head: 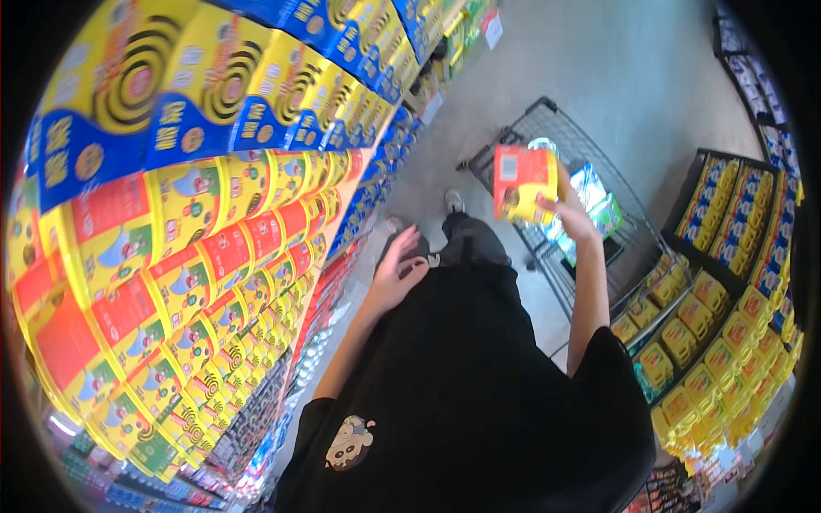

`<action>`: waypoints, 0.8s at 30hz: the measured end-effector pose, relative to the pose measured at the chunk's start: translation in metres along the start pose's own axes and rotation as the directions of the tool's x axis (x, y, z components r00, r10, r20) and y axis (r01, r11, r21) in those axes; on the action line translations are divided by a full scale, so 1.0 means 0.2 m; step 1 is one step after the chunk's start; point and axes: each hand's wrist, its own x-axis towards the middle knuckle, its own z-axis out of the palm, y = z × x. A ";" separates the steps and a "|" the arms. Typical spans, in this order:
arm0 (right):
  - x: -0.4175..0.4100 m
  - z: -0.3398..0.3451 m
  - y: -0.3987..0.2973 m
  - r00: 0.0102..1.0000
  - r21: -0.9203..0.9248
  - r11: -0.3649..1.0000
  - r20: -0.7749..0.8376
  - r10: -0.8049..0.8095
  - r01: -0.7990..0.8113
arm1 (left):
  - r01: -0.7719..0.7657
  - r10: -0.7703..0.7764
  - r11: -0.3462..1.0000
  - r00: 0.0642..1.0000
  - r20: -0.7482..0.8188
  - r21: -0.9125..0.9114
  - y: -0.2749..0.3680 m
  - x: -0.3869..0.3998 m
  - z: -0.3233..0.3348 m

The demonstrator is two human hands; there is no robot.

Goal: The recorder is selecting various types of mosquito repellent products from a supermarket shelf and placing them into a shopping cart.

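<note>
My right hand (574, 215) grips a red and yellow box (516, 183) with a barcode on its face, held up over the near side of a wire shopping cart (545, 115). Beneath that hand, green and white packages (600, 195) lie in the cart. My left hand (399, 266) is in front of my body with its fingers apart and nothing in them. Left of it, stacked yellow and red boxes (183, 237) fill the shelf, and above these stand blue and yellow boxes (224, 90) printed with mosquito coils.
Crates of yellow bottles (725, 211) and rows of yellow jugs (696, 385) stand at the right, close to the cart's near end. A white price tag (494, 31) juts from the left shelf. Grey floor (616, 51) runs between the two sides.
</note>
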 end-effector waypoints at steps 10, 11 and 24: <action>-0.06 0.63 -0.39 0.794 -0.247 0.937 0.606 -0.051 0.248 | -0.059 0.136 0.679 0.990 0.047 -0.732 0.29 -0.05 0.08; -0.07 0.68 -0.40 0.783 -0.300 0.891 0.615 -0.092 0.340 | -0.074 0.138 0.677 0.990 0.027 -0.733 0.29 -0.07 0.08; -0.11 0.88 -0.44 0.822 0.000 0.920 0.449 -0.351 0.393 | -0.132 0.205 0.357 0.977 -0.060 -0.925 0.52 -0.15 0.02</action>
